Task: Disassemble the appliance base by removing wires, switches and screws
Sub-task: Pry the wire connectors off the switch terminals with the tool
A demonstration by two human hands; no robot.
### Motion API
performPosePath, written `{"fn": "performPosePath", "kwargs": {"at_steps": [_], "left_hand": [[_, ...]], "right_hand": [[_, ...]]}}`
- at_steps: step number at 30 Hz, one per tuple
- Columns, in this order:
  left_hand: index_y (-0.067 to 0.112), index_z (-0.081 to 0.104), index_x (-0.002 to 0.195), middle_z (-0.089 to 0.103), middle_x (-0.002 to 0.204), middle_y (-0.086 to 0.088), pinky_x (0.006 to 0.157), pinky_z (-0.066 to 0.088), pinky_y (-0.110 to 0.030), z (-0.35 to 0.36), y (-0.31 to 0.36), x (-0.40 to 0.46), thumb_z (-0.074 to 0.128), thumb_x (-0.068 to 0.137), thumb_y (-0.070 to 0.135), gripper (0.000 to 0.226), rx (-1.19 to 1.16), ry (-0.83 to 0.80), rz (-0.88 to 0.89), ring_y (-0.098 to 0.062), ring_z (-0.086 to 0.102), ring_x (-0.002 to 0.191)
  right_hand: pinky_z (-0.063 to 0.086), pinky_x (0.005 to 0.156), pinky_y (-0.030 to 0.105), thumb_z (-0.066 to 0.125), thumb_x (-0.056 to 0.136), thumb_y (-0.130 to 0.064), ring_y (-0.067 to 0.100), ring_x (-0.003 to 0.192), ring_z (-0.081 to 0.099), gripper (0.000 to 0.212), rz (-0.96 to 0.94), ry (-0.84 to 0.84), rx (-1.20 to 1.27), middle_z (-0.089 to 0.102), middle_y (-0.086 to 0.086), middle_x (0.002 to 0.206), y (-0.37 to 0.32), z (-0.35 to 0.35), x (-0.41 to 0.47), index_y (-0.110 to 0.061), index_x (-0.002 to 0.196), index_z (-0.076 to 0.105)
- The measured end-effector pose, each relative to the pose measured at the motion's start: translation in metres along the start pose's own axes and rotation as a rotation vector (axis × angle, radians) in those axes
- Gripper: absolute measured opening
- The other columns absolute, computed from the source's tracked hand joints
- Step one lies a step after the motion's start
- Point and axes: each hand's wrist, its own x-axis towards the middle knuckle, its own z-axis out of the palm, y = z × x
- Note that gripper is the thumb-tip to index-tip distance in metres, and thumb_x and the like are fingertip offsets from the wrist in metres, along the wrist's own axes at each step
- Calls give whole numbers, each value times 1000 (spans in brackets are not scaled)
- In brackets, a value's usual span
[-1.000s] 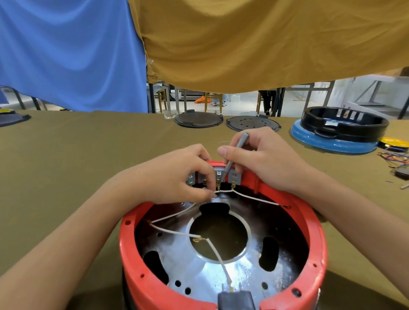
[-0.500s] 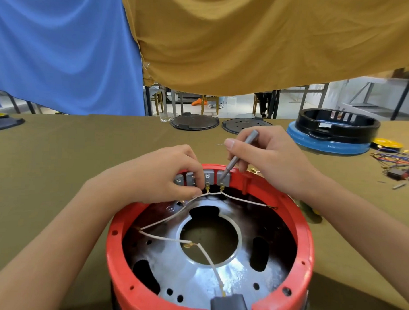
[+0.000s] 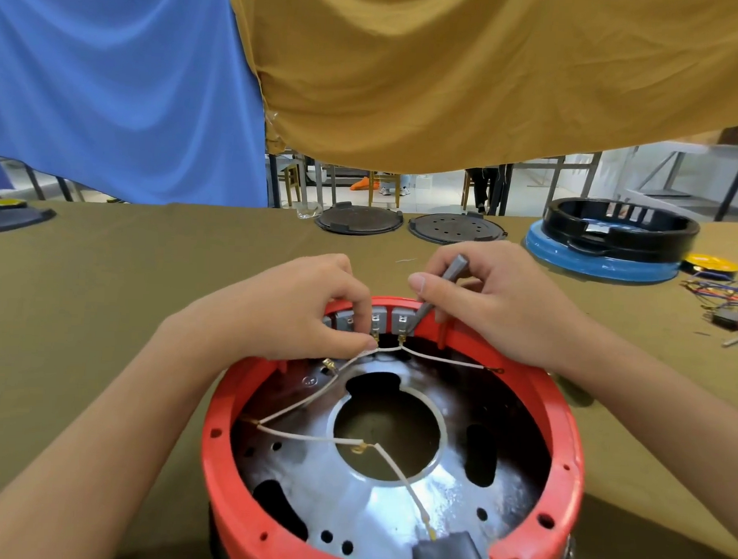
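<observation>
Under both hands sits the red appliance base (image 3: 393,489), open side up on the olive-covered table (image 3: 107,312), its shiny metal plate (image 3: 372,509) showing inside the ring. At the far rim of the base, the left hand (image 3: 291,310) curls its fingers down over a row of grey switch blocks (image 3: 378,321) and pinches a white wire (image 3: 356,356) between thumb and fingertip, just where the wire meets a brass terminal. Just beside it, the right hand (image 3: 496,300) grips a thin grey tool (image 3: 440,292) like a pen, tilted, with its tip down against the rightmost grey block by another terminal. From that spot a second white wire (image 3: 444,359) runs off below the right wrist to a small ring lug near the red wall. Nearer the person than the left hand, more white wires (image 3: 311,436) cross the metal plate and lead to a dark plug block (image 3: 449,554) at the near rim. Beyond the hands lie two dark round plates (image 3: 407,224) at the table's far edge. Right of the right hand, well apart, a black ring (image 3: 620,225) stands on a blue disc (image 3: 598,262), with a heap of loose coloured wires (image 3: 722,291) further right.
</observation>
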Motion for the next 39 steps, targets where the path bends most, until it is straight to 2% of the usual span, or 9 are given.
{"fn": "performPosePath", "kwargs": {"at_steps": [5,9,15,19,22,25,32,35,39], "left_hand": [[40,69,87,43,126,18,106,40,-27,6,3,3,76,80,44,10,-151,10,88,4,48,119],[40,73,95,44,126,19,102,36,-19,12,2,6,77,83,40,12,-88,-65,81,9,46,113],[39,74,96,51,119,16,99,44,-35,13,5,8,75,86,34,11,-75,-81,69,-3,54,106],[39,73,96,51,117,15,97,45,-37,14,5,8,74,87,33,11,-64,-93,67,-5,55,104],[39,73,95,50,116,14,97,44,-36,14,5,8,73,88,34,9,-56,-99,70,-5,54,103],[39,73,95,48,115,16,97,44,-33,13,6,8,73,88,34,9,-47,-105,68,-2,53,101],[46,66,87,49,116,15,98,45,-33,12,8,7,72,89,31,16,-73,-113,72,-1,54,102],[41,69,90,49,116,15,97,45,-31,12,7,7,72,89,31,10,-72,-110,70,0,54,101],[42,69,90,48,114,19,96,45,-30,13,7,7,71,89,33,10,-62,-109,70,1,53,100]], "right_hand": [[50,62,31,65,94,-33,15,64,63,22,-36,-17,-67,67,-3,66,-1,1,-1,-21,77,72],[51,64,32,65,92,-35,12,66,65,19,-56,-11,-79,69,-6,68,-3,0,-3,-22,81,74],[47,66,26,62,91,-40,7,74,59,25,-158,-90,-264,65,-1,78,-7,-1,-4,-21,86,76],[45,66,25,59,92,-40,6,74,55,26,-191,-137,-337,62,0,75,-10,-1,-4,-20,86,75],[50,65,28,58,90,-45,9,68,60,29,-112,-92,-257,64,-5,74,-9,1,-2,-22,84,75],[39,53,17,63,93,-38,8,55,54,25,-14,-40,-128,62,-6,63,-6,6,4,-22,76,71],[48,69,42,64,96,-32,24,66,59,30,68,-3,-30,64,9,66,-4,9,10,-14,72,68],[50,69,45,64,96,-32,27,66,60,30,72,20,6,64,11,65,-2,8,8,-14,72,68],[45,59,27,63,94,-36,16,62,58,27,1,21,-100,63,-2,62,-4,9,3,-19,74,69]]}}
